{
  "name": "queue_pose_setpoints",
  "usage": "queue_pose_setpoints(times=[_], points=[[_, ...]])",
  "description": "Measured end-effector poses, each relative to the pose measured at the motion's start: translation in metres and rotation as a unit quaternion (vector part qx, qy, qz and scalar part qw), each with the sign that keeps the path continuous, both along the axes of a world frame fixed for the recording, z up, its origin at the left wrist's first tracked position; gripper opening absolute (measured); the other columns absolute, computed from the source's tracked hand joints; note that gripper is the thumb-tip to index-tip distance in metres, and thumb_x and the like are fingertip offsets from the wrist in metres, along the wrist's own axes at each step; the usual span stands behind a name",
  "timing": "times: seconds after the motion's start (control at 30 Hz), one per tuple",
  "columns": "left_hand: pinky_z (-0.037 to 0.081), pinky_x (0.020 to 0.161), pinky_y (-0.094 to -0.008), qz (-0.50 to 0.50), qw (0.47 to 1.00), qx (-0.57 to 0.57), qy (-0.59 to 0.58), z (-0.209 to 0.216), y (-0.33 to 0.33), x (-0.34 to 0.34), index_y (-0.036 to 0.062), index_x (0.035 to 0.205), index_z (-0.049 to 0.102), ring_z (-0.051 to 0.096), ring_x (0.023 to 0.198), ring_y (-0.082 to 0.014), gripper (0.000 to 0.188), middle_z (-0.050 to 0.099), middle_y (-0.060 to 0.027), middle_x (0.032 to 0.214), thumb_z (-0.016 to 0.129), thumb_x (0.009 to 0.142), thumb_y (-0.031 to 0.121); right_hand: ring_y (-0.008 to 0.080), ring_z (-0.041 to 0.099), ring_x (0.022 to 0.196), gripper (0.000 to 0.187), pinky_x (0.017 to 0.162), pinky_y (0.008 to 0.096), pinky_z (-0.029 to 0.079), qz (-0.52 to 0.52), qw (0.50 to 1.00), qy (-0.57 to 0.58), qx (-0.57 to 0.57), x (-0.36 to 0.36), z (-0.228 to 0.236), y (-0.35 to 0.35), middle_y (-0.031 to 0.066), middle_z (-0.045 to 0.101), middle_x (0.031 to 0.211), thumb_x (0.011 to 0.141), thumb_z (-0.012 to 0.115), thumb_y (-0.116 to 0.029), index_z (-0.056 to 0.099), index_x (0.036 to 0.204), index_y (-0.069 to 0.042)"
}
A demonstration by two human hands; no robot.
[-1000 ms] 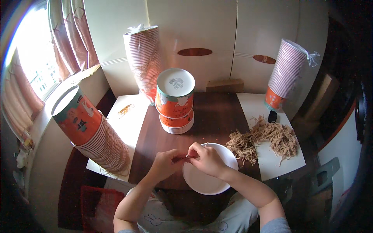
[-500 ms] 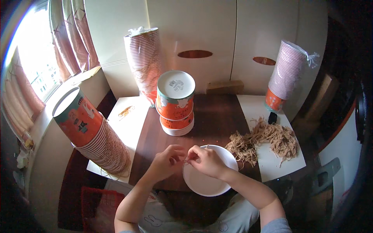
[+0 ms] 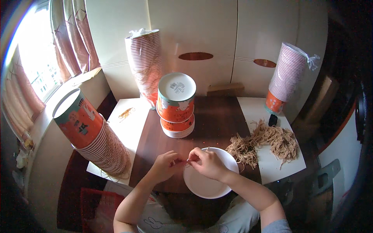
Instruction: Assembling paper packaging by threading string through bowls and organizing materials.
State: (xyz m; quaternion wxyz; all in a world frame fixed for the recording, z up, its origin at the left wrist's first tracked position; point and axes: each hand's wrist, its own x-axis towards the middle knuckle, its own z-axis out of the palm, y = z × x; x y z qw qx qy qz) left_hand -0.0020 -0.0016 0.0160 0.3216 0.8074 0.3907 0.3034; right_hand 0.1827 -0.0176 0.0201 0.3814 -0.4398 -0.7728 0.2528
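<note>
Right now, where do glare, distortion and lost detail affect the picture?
Head view: glare whites out most of the window; head view: corners go black and edges bend; head view: detail between left hand and right hand is too small to identify.

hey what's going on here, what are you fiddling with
A person's right hand pinches a small thin item, too blurred to identify, with the left hand close beside it. They are by the left rim of an open white container at the near edge of the dark table. Tangled tan strands lie to the right; upside-down orange buckets stand beyond.
</note>
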Motion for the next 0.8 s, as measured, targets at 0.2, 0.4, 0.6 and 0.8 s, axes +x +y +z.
queue_pose_setpoints(times=[0.2,0.4,0.6,0.8], points=[[0.040,0.064,-0.0207,-0.032,0.950,-0.288,-0.118,-0.010,0.003,0.000,0.0031,0.092,0.056,0.050,0.072,-0.0075,0.015,0.054,0.0019,0.077,0.054,0.083,0.015,0.0274,0.061,0.069,0.011,0.060,0.0356,0.048,0.021,0.999,0.024,0.017,-0.001,0.003,-0.001,0.0118,0.060,0.070,0.074,0.057,-0.008,0.050,0.083,-0.006],[0.035,0.058,-0.0161,-0.038,0.872,-0.437,-0.218,-0.007,0.003,-0.001,0.0079,0.089,0.055,0.043,0.066,-0.0020,0.013,0.049,0.0059,0.075,0.052,0.085,0.020,0.0201,0.060,0.067,0.011,0.058,0.0299,0.048,0.030,0.998,-0.016,0.049,0.001,0.008,-0.004,0.0076,0.057,0.075,0.071,0.059,-0.004,0.053,0.079,-0.006],[0.035,0.057,-0.0159,-0.053,0.861,-0.438,-0.251,-0.009,0.006,-0.002,0.0078,0.087,0.054,0.043,0.065,-0.0029,0.010,0.051,0.0047,0.075,0.053,0.084,0.017,0.0276,0.057,0.073,0.014,0.061,0.0376,0.047,0.058,0.994,-0.034,0.084,0.000,0.004,-0.004,0.0090,0.054,0.079,0.072,0.058,-0.008,0.052,0.084,-0.008],[0.038,0.057,-0.0163,-0.057,0.861,-0.433,-0.261,-0.005,0.004,-0.003,0.0064,0.087,0.052,0.046,0.066,-0.0044,0.008,0.053,0.0021,0.079,0.056,0.082,0.012,0.0264,0.058,0.072,0.016,0.062,0.0363,0.047,0.047,0.996,-0.026,0.070,0.000,0.002,-0.003,0.0077,0.057,0.078,0.070,0.064,-0.014,0.055,0.082,-0.007]])
